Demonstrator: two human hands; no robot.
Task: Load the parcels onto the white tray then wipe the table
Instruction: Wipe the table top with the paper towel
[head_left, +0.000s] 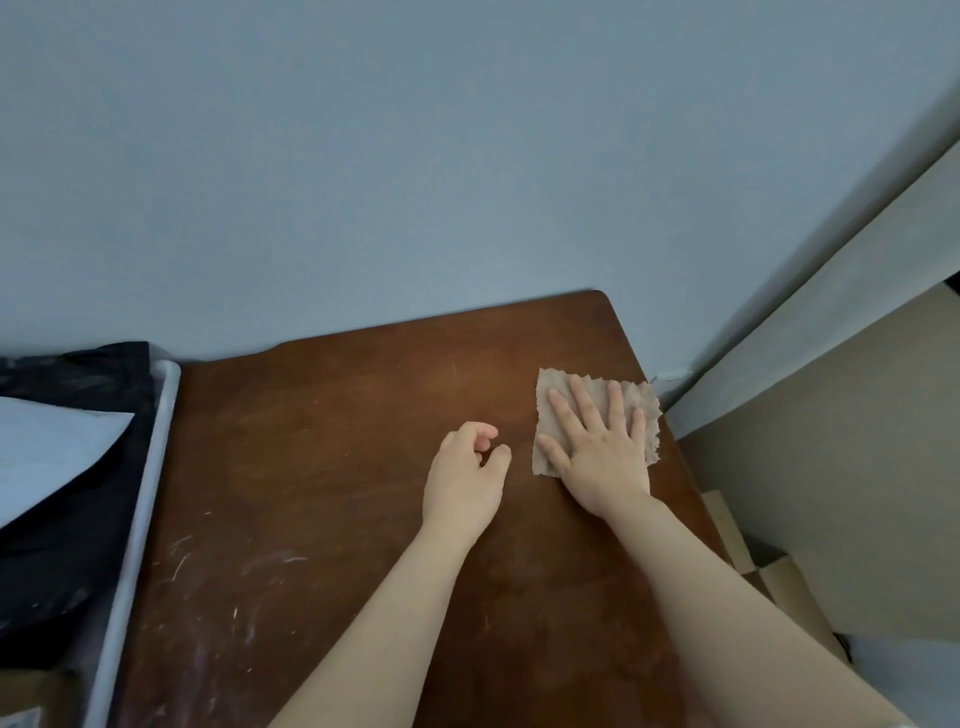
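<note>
My right hand (597, 447) lies flat, fingers spread, on a beige cloth (556, 387) near the far right edge of the brown wooden table (337, 467). My left hand (465, 478) rests just left of the cloth, fingers loosely curled, holding nothing. At the left edge stands the white tray (156, 452), carrying a black parcel (78, 545) and a white parcel (47, 447) on top of it.
A blue-grey wall (415, 156) runs behind the table. To the right the table edge drops to the floor, where cardboard boxes (779, 582) lie beside a pale panel (831, 312). Scratch marks cover the table's near left part.
</note>
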